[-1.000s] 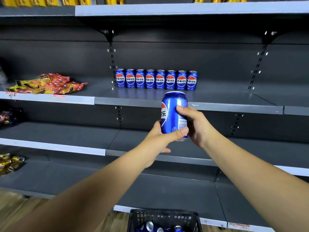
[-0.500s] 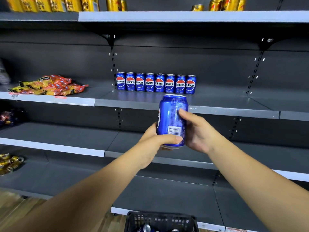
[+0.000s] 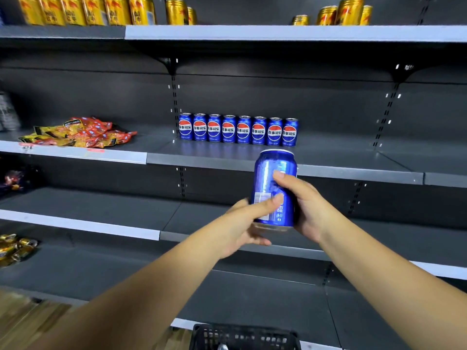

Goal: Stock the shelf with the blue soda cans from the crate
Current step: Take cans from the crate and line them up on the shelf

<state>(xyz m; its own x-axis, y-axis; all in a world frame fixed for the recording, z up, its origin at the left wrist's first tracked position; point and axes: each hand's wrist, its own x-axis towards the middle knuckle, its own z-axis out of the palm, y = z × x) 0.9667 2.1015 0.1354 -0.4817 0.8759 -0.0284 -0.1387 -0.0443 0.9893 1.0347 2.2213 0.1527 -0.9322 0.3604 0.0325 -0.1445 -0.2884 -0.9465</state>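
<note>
Before the shelf (image 3: pixel 227 157), 2 hands' fingers (image 3: pixel 271 202) grasp the upright blue can (image 3: pixel 271 178) between them.

Lit evenly from above and in front, fairly bright, with deep shade under each shelf (image 3: pixel 278 34). Soft glare streaks on the held can (image 3: pixel 274 183) and pale reflections beneath the row of blue cans (image 3: pixel 237 128). Motion blur on the gold cans (image 3: pixel 86 10), floor (image 3: pixel 27 322) and forearms. Wide-angle bowing toward the edges.
</note>
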